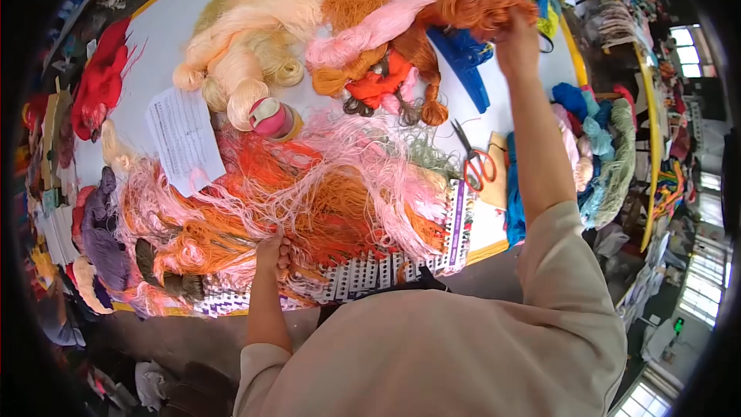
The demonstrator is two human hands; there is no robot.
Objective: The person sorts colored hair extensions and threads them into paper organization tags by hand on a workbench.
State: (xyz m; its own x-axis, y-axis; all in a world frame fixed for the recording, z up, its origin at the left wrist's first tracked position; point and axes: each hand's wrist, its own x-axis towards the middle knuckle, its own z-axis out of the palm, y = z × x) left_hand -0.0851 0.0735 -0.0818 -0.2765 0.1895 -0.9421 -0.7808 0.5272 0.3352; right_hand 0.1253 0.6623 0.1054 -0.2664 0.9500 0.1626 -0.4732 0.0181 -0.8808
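My right hand (517, 42) is closed on the end of a rust-orange yarn skein (475, 9), at the far right of the white table. My left hand (272, 253) makes a fist at the near edge, with yarn strands (243, 241) running into it. Around it spreads a tangled heap of pink and orange yarn (332, 193), partly covering a card strip with punched holes (363, 274). A pale pink skein (386, 15) lies beside the rust one. Scissors with orange handles (477, 166) rest right of the heap.
A blue plastic piece (463, 69) lies under my right forearm's left side. A printed sheet (184, 139) and a pink-topped cone (272, 118) stand left of centre. Peach skeins (247, 23) fill the back. Blue and green skeins (614, 147) sit at right, red yarn (102, 81) at left.
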